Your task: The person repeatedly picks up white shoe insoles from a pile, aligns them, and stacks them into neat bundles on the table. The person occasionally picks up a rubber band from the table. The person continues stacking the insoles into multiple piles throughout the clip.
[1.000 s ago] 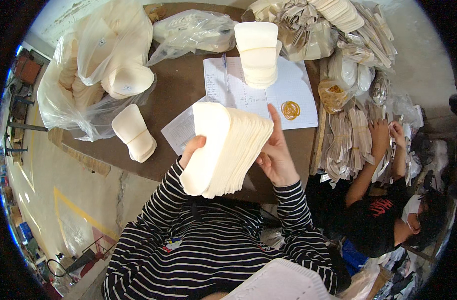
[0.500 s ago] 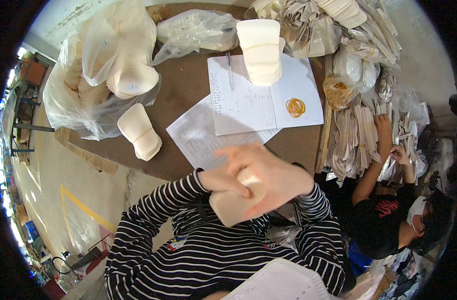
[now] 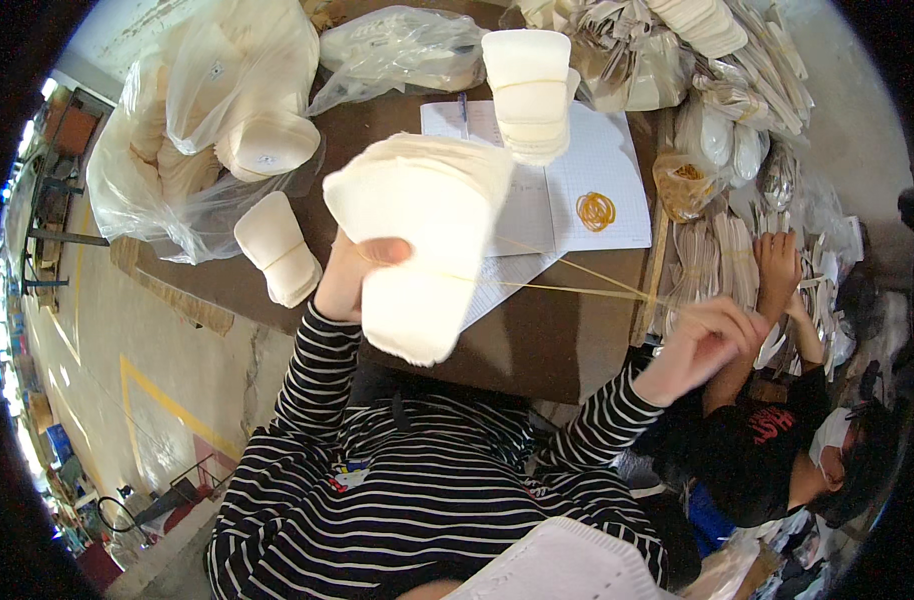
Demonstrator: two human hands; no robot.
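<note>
My left hand (image 3: pixel 347 280) is closed around the waist of a thick stack of cream pads (image 3: pixel 427 215), its thumb pressed on the top one. A thin rubber band (image 3: pixel 567 287) goes round the stack and stretches far out to the right. My right hand (image 3: pixel 705 345) pulls the band's other end with bent fingers. Behind the held stack, more pads in a tall banded stack (image 3: pixel 529 90) stand on an open notebook (image 3: pixel 622 150). Loose rubber bands (image 3: pixel 596 211) lie in a coil on its right page. Another banded stack (image 3: pixel 279 250) rests at the table's left edge.
A big clear plastic bag (image 3: pixel 167 215) of pads is at the left; another plastic bag (image 3: pixel 407 50) lies at the back. On the right are a bag of rubber bands (image 3: pixel 685 185) and bundles of greyish strips (image 3: pixel 722 245). A co-worker's hand (image 3: pixel 777 265) reaches among them, near my right hand.
My hands were together over the pads before my body. Now the left has lifted the stack up over the table, and the right has swung out to the right, stretching the rubber band.
</note>
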